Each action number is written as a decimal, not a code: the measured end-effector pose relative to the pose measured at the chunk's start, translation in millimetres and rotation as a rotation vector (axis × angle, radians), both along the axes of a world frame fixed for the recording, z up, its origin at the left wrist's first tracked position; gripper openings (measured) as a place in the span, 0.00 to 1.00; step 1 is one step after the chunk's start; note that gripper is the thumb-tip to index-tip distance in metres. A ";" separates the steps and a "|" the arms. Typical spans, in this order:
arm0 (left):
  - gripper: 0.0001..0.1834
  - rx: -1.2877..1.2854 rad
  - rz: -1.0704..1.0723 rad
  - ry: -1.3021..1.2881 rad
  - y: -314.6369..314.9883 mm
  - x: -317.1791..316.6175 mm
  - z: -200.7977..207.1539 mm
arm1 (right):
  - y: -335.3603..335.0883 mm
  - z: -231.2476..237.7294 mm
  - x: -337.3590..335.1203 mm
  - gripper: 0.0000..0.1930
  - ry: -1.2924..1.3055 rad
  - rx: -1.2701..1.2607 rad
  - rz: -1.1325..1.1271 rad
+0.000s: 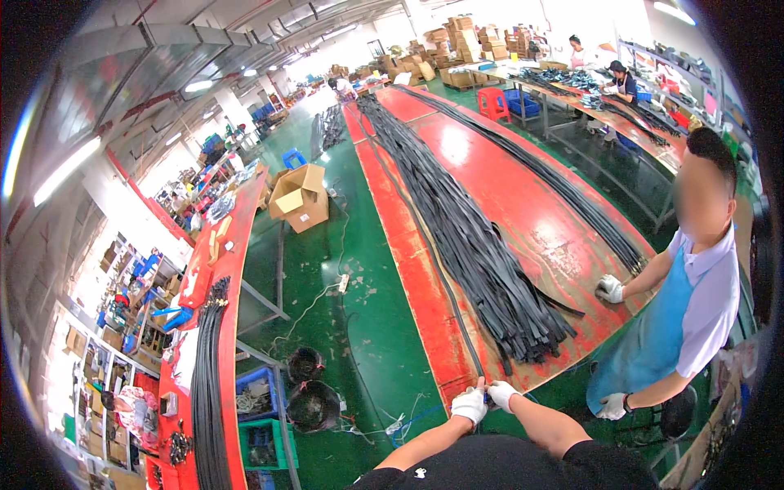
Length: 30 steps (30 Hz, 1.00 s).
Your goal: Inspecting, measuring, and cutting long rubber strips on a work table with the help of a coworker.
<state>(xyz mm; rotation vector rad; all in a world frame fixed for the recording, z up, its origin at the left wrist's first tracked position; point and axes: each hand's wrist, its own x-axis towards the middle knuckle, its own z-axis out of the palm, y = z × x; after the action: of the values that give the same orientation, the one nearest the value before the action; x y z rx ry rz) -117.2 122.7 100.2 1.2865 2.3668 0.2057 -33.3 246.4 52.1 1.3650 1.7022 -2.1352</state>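
At the near edge of the long red table (563, 261), my left hand (469, 406) and my right hand (502, 395) meet, both in white gloves. A long thin black strip (445, 290) runs along the table's left side and comes down to my hands. The left fingers are closed on its near end. My right hand is closed beside the left one, and what lies inside its fingers is too small to make out. To the right of the strip, a thick bundle of flat black strips (465, 245) stretches away over the table.
A row of black tubes (563, 192) lies along the table's right side. A co-worker in a blue apron (645, 327) stands at right, one gloved hand on the table. Left are a side bench with black tubes (210, 392), a cardboard box (300, 198), black buckets (314, 406) and floor cables.
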 end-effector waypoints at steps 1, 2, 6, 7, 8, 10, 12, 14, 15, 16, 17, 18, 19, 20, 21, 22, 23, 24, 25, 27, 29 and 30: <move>0.42 -0.003 -0.001 0.011 -0.4 0.0 -2.8 | -1.8 -1.6 0.0 0.17 0.016 0.023 -0.027; 0.42 -0.009 0.007 0.017 -0.5 0.8 -5.6 | -3.3 -3.1 -0.4 0.17 0.023 0.003 -0.028; 0.45 -0.037 0.031 0.049 -2.6 4.9 -10.6 | -2.4 -8.7 -1.5 0.18 0.029 -0.041 0.022; 0.45 -0.040 0.034 0.060 -1.9 5.0 -12.2 | -2.4 -13.6 -1.0 0.18 0.041 -0.051 0.034; 0.46 -0.040 0.038 0.066 -0.6 3.9 -14.0 | -4.0 -18.6 0.2 0.19 0.053 -0.061 0.047; 0.47 -0.024 0.028 0.068 9.1 9.9 -11.3 | 8.0 -36.7 3.6 0.20 0.048 0.034 0.034; 0.48 -0.070 0.062 0.063 1.2 10.0 -3.1 | -11.6 -27.2 4.6 0.20 0.092 0.084 0.044; 0.46 -0.062 0.041 0.087 3.5 14.8 -2.2 | -12.0 -32.3 3.6 0.20 0.108 -0.013 -0.058; 0.49 -0.037 0.051 0.112 3.5 15.8 -5.0 | -14.5 -36.6 2.0 0.20 0.094 0.000 -0.075; 0.48 -0.034 0.051 0.109 4.8 15.4 -5.9 | -12.7 -42.6 1.6 0.20 0.080 0.024 -0.091; 0.48 -0.029 0.047 0.107 6.0 14.1 -6.6 | -11.8 -48.2 1.3 0.21 0.086 0.083 -0.085; 0.48 -0.022 0.048 0.109 9.0 11.5 -4.8 | -11.2 -47.9 2.4 0.20 0.084 0.075 -0.050; 0.46 -0.043 0.040 0.102 8.7 10.4 -2.1 | -9.3 -47.2 1.5 0.20 0.084 0.067 -0.020; 0.45 -0.055 0.034 0.108 7.8 7.7 1.4 | -6.7 -45.9 -0.9 0.20 0.084 0.060 0.004; 0.45 -0.064 0.028 0.115 8.5 5.8 3.6 | -2.9 -40.0 -4.1 0.20 0.083 0.056 -0.001; 0.44 -0.080 0.022 0.119 5.6 6.1 4.6 | -4.2 -32.5 -7.3 0.19 0.079 0.044 -0.007; 0.44 -0.066 0.026 0.144 5.8 0.8 6.6 | -5.2 -24.4 -13.9 0.19 0.078 0.031 -0.018; 0.43 -0.057 0.013 0.150 5.1 -0.4 5.1 | -9.9 -17.5 -10.4 0.19 0.057 0.013 -0.045; 0.44 -0.018 -0.031 0.198 4.5 -0.9 -1.1 | -9.7 -14.5 -7.9 0.19 0.094 0.021 -0.032; 0.43 0.023 -0.017 0.136 7.5 5.5 -1.8 | -4.8 -14.9 -0.1 0.18 0.056 0.078 0.011; 0.45 -0.020 -0.026 0.072 0.3 7.8 -7.8 | -13.6 -14.0 2.8 0.18 -0.008 0.080 0.035; 0.47 -0.022 -0.011 0.075 1.7 0.7 -10.1 | -12.9 -12.1 -4.1 0.19 0.009 0.058 0.025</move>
<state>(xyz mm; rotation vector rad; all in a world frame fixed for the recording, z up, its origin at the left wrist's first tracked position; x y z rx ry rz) -116.5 124.4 90.1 1.3182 2.4168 0.1293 -37.5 233.5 40.0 1.3437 1.7876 -2.0979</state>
